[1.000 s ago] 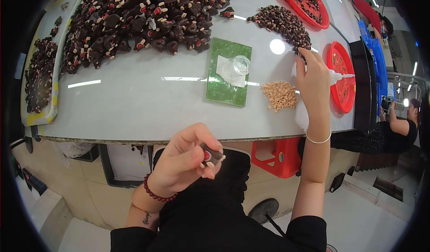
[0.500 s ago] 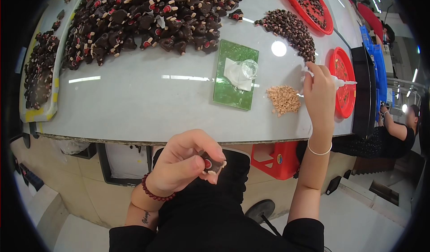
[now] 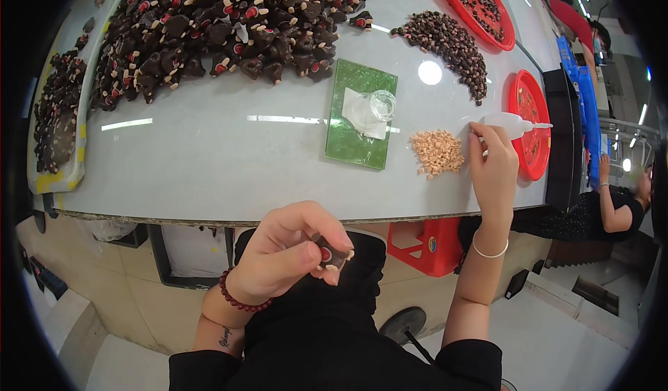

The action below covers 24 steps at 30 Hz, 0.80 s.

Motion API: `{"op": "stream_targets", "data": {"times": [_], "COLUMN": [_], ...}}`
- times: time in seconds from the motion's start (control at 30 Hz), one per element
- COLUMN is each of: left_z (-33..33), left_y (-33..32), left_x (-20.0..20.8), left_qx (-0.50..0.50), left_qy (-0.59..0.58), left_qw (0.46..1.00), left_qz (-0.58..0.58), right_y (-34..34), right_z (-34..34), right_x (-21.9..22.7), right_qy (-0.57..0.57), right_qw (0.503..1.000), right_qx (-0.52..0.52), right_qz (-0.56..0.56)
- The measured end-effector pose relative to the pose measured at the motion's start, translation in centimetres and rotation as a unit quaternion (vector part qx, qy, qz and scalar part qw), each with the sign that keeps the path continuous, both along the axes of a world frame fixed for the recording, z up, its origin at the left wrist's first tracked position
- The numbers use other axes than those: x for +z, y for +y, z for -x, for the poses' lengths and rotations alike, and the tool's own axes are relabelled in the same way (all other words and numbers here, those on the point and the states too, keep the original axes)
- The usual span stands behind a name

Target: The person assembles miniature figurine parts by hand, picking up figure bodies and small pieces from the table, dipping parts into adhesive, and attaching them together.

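Between the thumb and fingers of my left hand (image 3: 285,252) is a small dark brown figure piece (image 3: 327,254) with a red round spot and pale bits at its edge. It is held just off the near table edge. My right hand (image 3: 495,165) is over the table at the right, thumb and fingertips pinched together; what they hold, if anything, is too small to make out. A white squeeze bottle (image 3: 506,123) with a thin nozzle lies just past its fingers. Left of this hand is a small heap of pale beige bits (image 3: 437,152).
A large heap of dark brown pieces (image 3: 229,29) covers the back left. A green board (image 3: 355,151) bears a clear little cup (image 3: 382,104) on white paper. Small brown pieces (image 3: 449,46) lie behind the beige heap. Red trays (image 3: 515,88) stand at right; a person (image 3: 619,206) works beyond.
My right hand has drawn back toward me from the near end of the small brown pieces, uncovering more of the squeeze bottle. My left hand keeps its hold, almost unmoved.
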State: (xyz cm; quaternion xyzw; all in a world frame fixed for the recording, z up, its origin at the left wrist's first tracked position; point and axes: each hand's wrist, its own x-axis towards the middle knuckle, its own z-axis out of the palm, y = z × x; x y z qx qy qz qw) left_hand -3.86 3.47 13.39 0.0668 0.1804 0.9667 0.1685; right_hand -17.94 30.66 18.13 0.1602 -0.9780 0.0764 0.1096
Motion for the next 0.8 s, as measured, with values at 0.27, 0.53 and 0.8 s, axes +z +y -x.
{"op": "stream_targets", "data": {"times": [0.27,0.53,0.8], "left_z": [1.2,1.5,1.4], "left_y": [0.1,0.8,1.5], "left_x": [2.1,2.6,1.9], "left_qx": [0.083,0.065,0.041], "left_qy": [0.157,0.203,0.204], "left_qw": [0.915,0.869,0.902], "left_qz": [0.363,0.446,0.377], "right_y": [-4.8,-8.4,-8.5], "right_z": [-5.2,-8.7,-9.6], "right_x": [2.3,0.1,-0.7], "right_qy": [-0.110,-0.217,-0.196], "right_qw": [0.875,0.774,0.744], "right_qx": [0.215,0.270,0.275], "right_qz": [0.420,0.529,0.576]}}
